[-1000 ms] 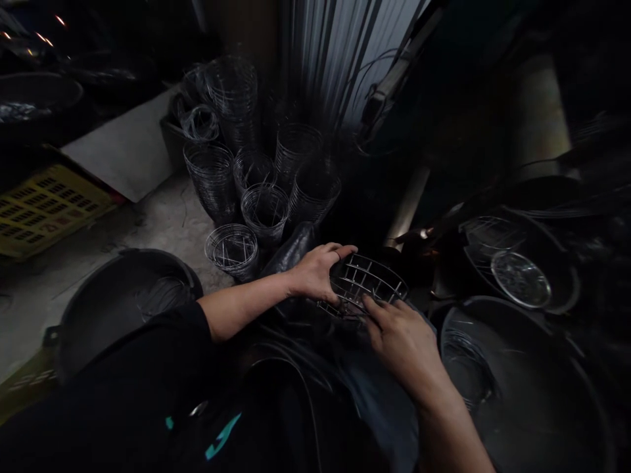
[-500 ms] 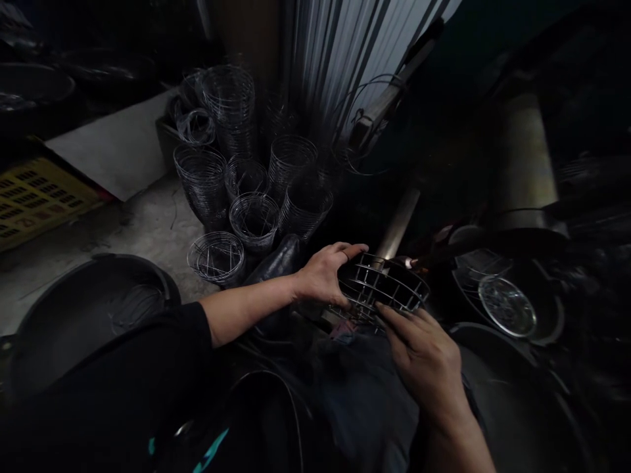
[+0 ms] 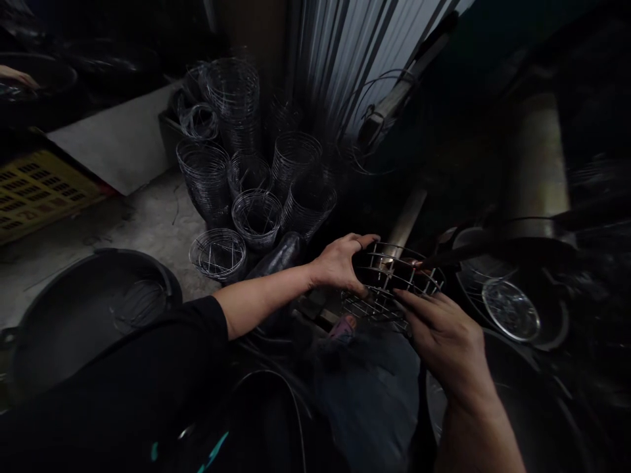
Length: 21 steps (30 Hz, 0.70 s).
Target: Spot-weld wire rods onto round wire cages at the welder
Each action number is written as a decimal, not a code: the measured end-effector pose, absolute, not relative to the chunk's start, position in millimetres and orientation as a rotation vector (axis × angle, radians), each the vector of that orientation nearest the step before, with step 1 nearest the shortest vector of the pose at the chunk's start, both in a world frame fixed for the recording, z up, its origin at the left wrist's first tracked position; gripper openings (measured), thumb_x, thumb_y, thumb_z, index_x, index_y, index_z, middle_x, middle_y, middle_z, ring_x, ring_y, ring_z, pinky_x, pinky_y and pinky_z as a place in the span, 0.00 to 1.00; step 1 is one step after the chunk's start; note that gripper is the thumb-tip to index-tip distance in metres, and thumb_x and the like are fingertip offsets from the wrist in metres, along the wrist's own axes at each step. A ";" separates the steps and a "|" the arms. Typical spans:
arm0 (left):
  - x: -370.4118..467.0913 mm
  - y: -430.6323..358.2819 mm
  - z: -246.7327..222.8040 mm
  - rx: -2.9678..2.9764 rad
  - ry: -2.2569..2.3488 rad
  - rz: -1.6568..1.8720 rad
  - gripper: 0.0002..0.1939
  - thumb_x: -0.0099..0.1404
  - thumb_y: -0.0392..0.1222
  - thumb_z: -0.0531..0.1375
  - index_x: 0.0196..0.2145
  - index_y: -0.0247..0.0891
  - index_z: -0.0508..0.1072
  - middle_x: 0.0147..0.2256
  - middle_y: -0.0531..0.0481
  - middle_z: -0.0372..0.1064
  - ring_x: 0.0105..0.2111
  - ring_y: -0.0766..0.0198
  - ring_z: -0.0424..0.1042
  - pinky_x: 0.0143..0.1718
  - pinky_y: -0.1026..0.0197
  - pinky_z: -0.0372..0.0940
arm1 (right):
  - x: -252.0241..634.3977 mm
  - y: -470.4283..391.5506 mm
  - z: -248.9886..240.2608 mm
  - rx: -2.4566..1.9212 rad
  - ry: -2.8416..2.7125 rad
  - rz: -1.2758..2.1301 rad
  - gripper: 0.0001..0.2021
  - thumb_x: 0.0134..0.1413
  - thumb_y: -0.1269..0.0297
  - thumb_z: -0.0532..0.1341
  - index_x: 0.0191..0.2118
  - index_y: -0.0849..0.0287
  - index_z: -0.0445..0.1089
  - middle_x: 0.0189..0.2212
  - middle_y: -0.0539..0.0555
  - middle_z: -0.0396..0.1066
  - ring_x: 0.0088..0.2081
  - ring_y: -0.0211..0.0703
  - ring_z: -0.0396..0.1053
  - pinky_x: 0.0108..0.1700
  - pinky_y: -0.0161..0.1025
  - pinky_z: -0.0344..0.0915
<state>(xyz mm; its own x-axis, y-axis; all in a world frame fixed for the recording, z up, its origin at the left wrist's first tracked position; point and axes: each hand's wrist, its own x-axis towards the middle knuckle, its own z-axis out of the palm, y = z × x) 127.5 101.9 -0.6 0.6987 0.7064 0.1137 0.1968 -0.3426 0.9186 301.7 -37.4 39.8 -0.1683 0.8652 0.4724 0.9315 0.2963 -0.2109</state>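
A round wire basket [image 3: 387,292] of thin metal rods is held between my two hands. My left hand [image 3: 344,264] grips its left side, thumb low and fingers along the upper rim. My right hand [image 3: 446,341] closes on the near right side, fingers laid over the rods. Past the basket's rim, a copper-coloured tip [image 3: 417,264] reaches in from the right. A pale metal tube [image 3: 405,220] slants down to the basket's far side. Shadow hides part of the basket's underside and my right fingertips.
Several stacks of wire baskets [image 3: 203,174] stand on the floor ahead to the left. A black tub [image 3: 54,322] is at left, near a yellow crate [image 3: 42,187]. Round wire pieces [image 3: 511,309] lie in a container at right. Another person's hand [image 3: 17,77] shows far left.
My hands and the basket have shifted slightly right in view. The copper-coloured tip now overlaps the basket's far rim. Another person's hand has appeared at the far left.
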 end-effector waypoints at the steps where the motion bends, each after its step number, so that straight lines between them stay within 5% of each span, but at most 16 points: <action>1: 128.2 103.3 0.2 1.892 0.704 0.617 0.56 0.33 0.43 0.74 0.62 0.40 0.61 0.55 0.43 0.61 0.54 0.49 0.66 0.55 0.50 0.65 | 301.8 -35.9 39.5 -1.597 -2.063 -0.184 0.10 0.61 0.66 0.58 0.40 0.59 0.78 0.30 0.54 0.77 0.31 0.42 0.73 0.33 0.37 0.70; 10: 142.2 121.0 2.3 1.858 0.755 0.604 0.60 0.32 0.47 0.76 0.63 0.35 0.59 0.55 0.39 0.62 0.52 0.48 0.67 0.55 0.48 0.65 | 312.3 -21.3 38.1 -1.779 -1.788 -0.080 0.13 0.59 0.57 0.59 0.42 0.54 0.79 0.30 0.53 0.77 0.31 0.42 0.73 0.34 0.38 0.68; 16: 153.1 130.3 -3.4 1.840 0.798 0.642 0.64 0.28 0.54 0.76 0.63 0.35 0.59 0.55 0.40 0.62 0.54 0.48 0.65 0.56 0.50 0.63 | 288.5 -61.5 48.9 -1.742 -1.128 0.159 0.16 0.51 0.58 0.68 0.46 0.56 0.77 0.40 0.53 0.78 0.40 0.45 0.75 0.46 0.42 0.71; 21: 157.8 141.5 -11.6 1.814 0.805 0.657 0.67 0.28 0.57 0.76 0.65 0.36 0.56 0.59 0.37 0.58 0.57 0.45 0.62 0.60 0.48 0.59 | 296.0 -104.1 4.2 -1.923 -1.167 -0.006 0.16 0.54 0.55 0.65 0.44 0.59 0.78 0.39 0.57 0.78 0.39 0.48 0.75 0.45 0.43 0.70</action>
